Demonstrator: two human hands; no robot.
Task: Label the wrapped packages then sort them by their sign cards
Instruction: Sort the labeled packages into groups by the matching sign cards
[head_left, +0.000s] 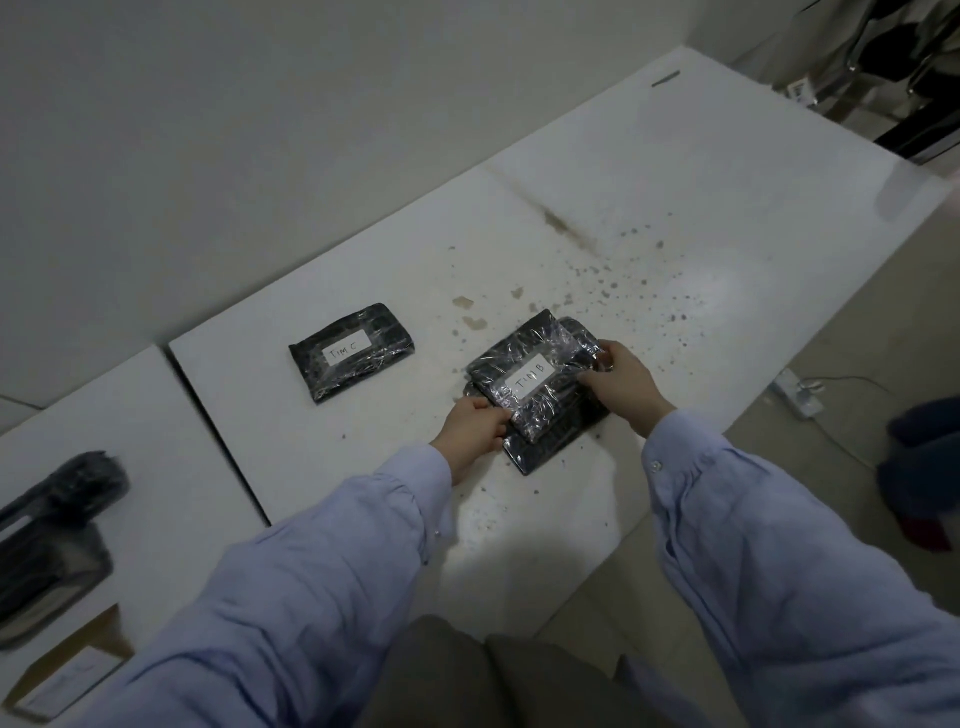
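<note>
1. The white counter (675, 208) is running from 7 o'clock toward 1 o'clock. Its front edge is passing close to the stack at 5 o'clock, and bare, speckled surface is stretching away at 1 o'clock.
2. The TIM C package (352, 352) is lying alone at 9 o'clock of the stack, well apart from it, with free surface all round.
3. The left hand (470, 434) is gripping the near end of the TIM B package (535, 384), fingers curled on its edge. The right hand (621, 384) is gripping the far end likewise.
4. The TIM B package is sitting askew over a larger flat package (545, 452); whether it is resting or lifted, I cannot tell.
5. All three are flat black rectangles under glossy, crinkled clear film, and the upper two are carrying white handwritten labels.
6. At 8 o'clock, past a seam, blurred dark bundles (52, 540) are lying on the next slab, with a brown card (67, 670) at 7 o'clock.
</note>
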